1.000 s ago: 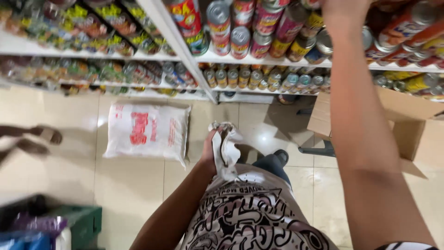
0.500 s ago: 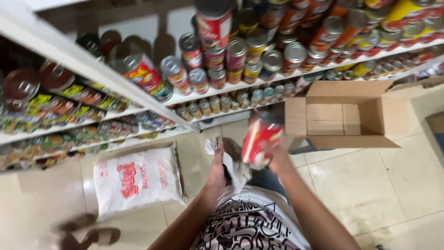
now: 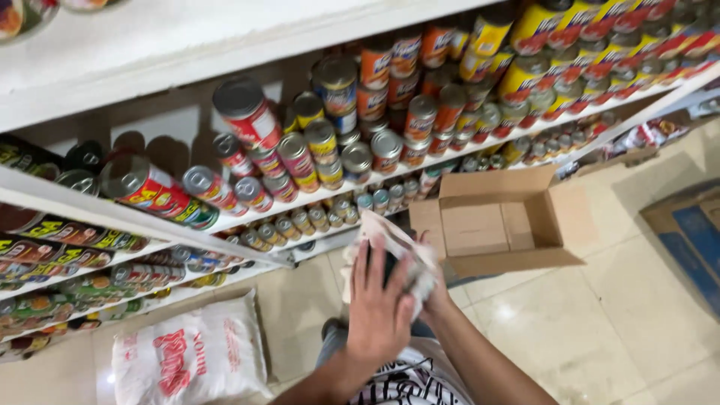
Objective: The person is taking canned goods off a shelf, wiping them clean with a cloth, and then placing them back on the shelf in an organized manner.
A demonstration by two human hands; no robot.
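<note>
A white cloth [image 3: 390,244] is bunched around something dark (its kind cannot be told) between both hands at waist height. The left hand [image 3: 379,315] lies flat over it, fingers spread; the right hand [image 3: 435,289] cups beneath, mostly hidden. Behind stand an open box [image 3: 499,221] on the floor [image 3: 600,322], shelves [image 3: 315,196] of cans [image 3: 247,112], and a white sack [image 3: 191,360].

Bright, even shop light, picture smeared by motion.
I see glare on the floor tiles [image 3: 502,311], soft blur across the cans [image 3: 330,142].
</note>
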